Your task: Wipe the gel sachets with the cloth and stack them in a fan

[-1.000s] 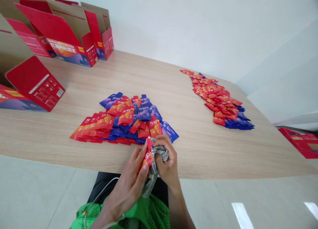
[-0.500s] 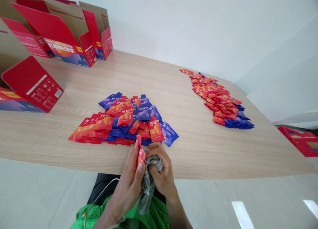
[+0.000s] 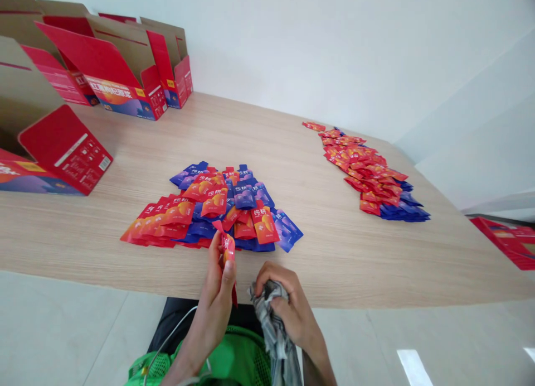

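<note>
A red and orange sachet (image 3: 228, 247) is pinched upright between the thumb and fingers of my left hand (image 3: 217, 285), just over the table's near edge. My right hand (image 3: 295, 302) is closed around a crumpled grey striped cloth (image 3: 271, 313) whose loose end hangs down toward my lap. The two hands are apart, with the cloth not touching the sachet. Directly beyond them lies a spread pile of red sachets (image 3: 178, 210) and blue sachets (image 3: 244, 194), overlapping each other.
A second, longer heap of red and blue sachets (image 3: 359, 160) runs along the table's right side. Several open red cartons (image 3: 125, 99) stand at the back left, and a nearer open carton (image 3: 71, 152) sits at the left. Another red box (image 3: 507, 241) shows at the far right.
My right hand has moved away to the right with the cloth, which was against the sachet before. The left hand has shifted slightly left, still holding the sachet.
</note>
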### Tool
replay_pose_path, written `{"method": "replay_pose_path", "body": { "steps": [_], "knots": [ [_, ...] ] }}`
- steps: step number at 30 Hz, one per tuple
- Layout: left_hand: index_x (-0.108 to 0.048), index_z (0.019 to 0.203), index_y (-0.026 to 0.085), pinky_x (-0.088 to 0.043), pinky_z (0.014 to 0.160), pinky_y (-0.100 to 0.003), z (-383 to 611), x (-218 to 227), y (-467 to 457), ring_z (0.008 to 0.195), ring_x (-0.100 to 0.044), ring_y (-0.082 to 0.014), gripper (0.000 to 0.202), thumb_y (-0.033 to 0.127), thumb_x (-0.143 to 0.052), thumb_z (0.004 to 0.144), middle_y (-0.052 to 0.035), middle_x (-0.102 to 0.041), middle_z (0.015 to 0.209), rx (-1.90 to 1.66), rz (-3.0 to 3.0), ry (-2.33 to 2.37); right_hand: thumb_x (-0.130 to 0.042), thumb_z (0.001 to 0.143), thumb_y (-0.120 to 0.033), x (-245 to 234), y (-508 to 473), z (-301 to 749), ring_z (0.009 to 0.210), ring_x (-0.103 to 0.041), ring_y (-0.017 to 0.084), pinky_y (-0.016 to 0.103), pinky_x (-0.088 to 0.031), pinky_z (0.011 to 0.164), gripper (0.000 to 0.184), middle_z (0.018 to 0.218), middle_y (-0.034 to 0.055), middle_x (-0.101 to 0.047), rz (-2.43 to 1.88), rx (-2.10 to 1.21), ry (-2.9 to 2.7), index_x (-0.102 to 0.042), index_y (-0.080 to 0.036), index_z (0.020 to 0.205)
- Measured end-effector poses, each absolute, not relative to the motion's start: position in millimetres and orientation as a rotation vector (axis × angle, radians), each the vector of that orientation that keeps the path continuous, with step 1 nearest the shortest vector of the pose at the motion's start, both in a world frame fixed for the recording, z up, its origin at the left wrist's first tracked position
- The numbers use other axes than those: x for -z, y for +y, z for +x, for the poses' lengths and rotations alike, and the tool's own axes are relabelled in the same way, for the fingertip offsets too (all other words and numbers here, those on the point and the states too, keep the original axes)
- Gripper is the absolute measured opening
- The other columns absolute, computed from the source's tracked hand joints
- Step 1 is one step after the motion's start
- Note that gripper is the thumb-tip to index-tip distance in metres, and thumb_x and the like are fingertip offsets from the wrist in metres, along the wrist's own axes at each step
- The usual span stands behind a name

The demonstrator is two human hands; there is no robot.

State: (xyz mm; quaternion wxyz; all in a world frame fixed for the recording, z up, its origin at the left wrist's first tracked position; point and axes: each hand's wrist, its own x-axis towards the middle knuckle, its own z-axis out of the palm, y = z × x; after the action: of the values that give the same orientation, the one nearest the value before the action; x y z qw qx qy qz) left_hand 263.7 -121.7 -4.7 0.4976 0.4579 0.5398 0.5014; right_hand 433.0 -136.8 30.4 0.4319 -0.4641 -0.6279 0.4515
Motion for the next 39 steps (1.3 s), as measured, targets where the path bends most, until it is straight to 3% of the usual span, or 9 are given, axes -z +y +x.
{"method": "replay_pose_path", "body": {
  "steps": [5,10,16,18,20,23,26,34,39],
  "knots": [
    [-0.024,0.175,0.025,-0.018,0.139,-0.054,267,-5,-114,0.17,-0.024,-0.0328,0.083,0.064,-0.051,0.107,-0.0131,-0.035,0.18,-1.199,1.194,1.422,-0.058,0.093,-0.041,-28,-149,418,0.086,-0.07,0.025,0.034,-0.052,0.082,0.026,0.093,0.0062,-0.078,-1.271,-1.157,-1.776,-0.076,-0.024,0.1],
    [-0.018,0.176,0.025,-0.01,0.14,-0.051,265,9,-114,0.173,-0.017,-0.0273,0.072,0.047,-0.043,0.113,-0.0121,-0.026,0.184,-1.194,1.284,1.402,-0.049,0.104,-0.075,-12,-149,416,0.093,-0.071,0.027,0.036,-0.054,0.091,0.059,0.095,0.0077,-0.079,-1.27,-1.21,-1.65,-0.077,-0.023,0.1],
    [-0.014,0.177,0.026,-0.011,0.139,-0.059,269,14,-106,0.173,-0.013,-0.031,0.071,0.036,-0.042,0.112,-0.0129,-0.021,0.186,-1.154,1.459,1.361,-0.042,0.112,-0.068,2,-132,411,0.072,-0.058,0.019,0.028,-0.046,0.07,0.064,0.073,0.0016,-0.066,-1.357,-1.219,-1.457,-0.07,-0.019,0.08],
    [-0.015,0.177,0.024,-0.018,0.137,-0.062,270,7,-98,0.171,-0.019,-0.0349,0.073,0.039,-0.045,0.112,-0.016,-0.023,0.184,-1.149,1.47,1.345,-0.043,0.111,-0.067,2,-123,412,0.071,-0.058,0.019,0.028,-0.045,0.068,0.064,0.072,0.0016,-0.066,-1.394,-1.129,-1.429,-0.069,-0.019,0.078],
    [-0.017,0.176,0.023,-0.036,0.13,-0.06,269,0,-91,0.161,-0.039,-0.0367,0.076,0.045,-0.048,0.11,-0.0199,-0.035,0.177,-1.14,1.452,1.283,-0.044,0.109,-0.07,-3,-111,416,0.071,-0.057,0.019,0.029,-0.046,0.068,0.063,0.072,0.0019,-0.066,-1.458,-1.008,-1.407,-0.066,-0.02,0.076],
    [-0.019,0.175,0.022,-0.06,0.098,-0.044,263,-6,-87,0.123,-0.067,-0.0289,0.079,0.051,-0.051,0.109,-0.0199,-0.058,0.154,-1.101,1.39,1.189,-0.043,0.105,-0.074,-11,-87,425,0.07,-0.058,0.02,0.03,-0.046,0.067,0.063,0.071,0.0028,-0.065,-1.567,-0.902,-1.438,-0.059,-0.022,0.072],
    [-0.024,0.172,0.021,-0.059,0.079,-0.036,254,-6,-91,0.1,-0.068,-0.0226,0.076,0.052,-0.051,0.109,-0.0157,-0.064,0.137,-1.07,1.325,1.192,-0.039,0.102,-0.074,-17,-59,430,0.072,-0.06,0.022,0.032,-0.048,0.07,0.061,0.072,0.0038,-0.066,-1.624,-0.918,-1.551,-0.055,-0.025,0.071],
    [-0.034,0.164,0.015,-0.056,0.083,-0.039,243,2,-99,0.097,-0.067,-0.0232,0.07,0.053,-0.048,0.108,-0.0134,-0.069,0.122,-1.032,1.321,1.224,-0.039,0.097,-0.074,-15,-19,427,0.062,-0.053,0.019,0.031,-0.039,0.061,0.058,0.06,0.0007,-0.056,-1.695,-0.943,-1.715,-0.045,-0.027,0.063],
    [-0.038,0.163,0.015,-0.055,0.082,-0.038,242,6,-103,0.094,-0.068,-0.0227,0.064,0.05,-0.045,0.11,-0.0114,-0.071,0.115,-1.016,1.36,1.172,-0.046,0.103,-0.058,-16,-17,421,0.057,-0.052,0.018,0.03,-0.035,0.059,0.055,0.056,0.0002,-0.056,-1.771,-0.911,-1.797,-0.047,-0.025,0.058]
  ]
}}
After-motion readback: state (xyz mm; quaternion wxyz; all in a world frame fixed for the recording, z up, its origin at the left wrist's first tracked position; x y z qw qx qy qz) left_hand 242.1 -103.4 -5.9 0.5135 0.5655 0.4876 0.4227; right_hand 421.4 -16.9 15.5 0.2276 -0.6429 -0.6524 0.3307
